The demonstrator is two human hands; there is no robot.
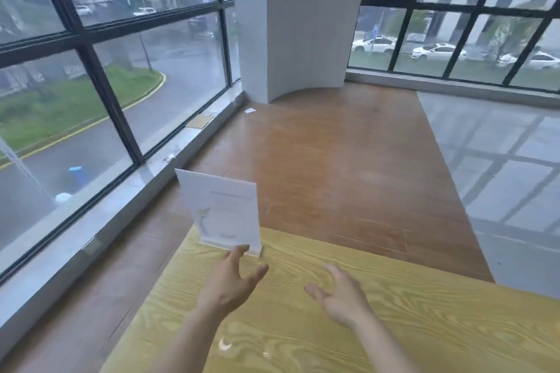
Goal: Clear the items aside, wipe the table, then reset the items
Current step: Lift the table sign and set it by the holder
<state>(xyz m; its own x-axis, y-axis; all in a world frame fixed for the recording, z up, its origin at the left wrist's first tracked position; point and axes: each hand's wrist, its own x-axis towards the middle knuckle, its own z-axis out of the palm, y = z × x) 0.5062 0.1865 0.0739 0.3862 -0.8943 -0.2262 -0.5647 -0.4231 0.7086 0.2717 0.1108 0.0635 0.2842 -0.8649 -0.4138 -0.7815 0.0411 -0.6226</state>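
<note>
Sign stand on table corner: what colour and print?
White sign stand with a faint green plant graphic; head view.

One sign stand (224, 212) just beyond the left fingers (239, 251); one bench (424, 312); two hands, left hand (230, 285) and right hand (342, 297) (both spread wide).

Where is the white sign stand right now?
In the head view, the sign stand stands upright at the table's far left corner, just beyond the left hand's fingertips.
</note>
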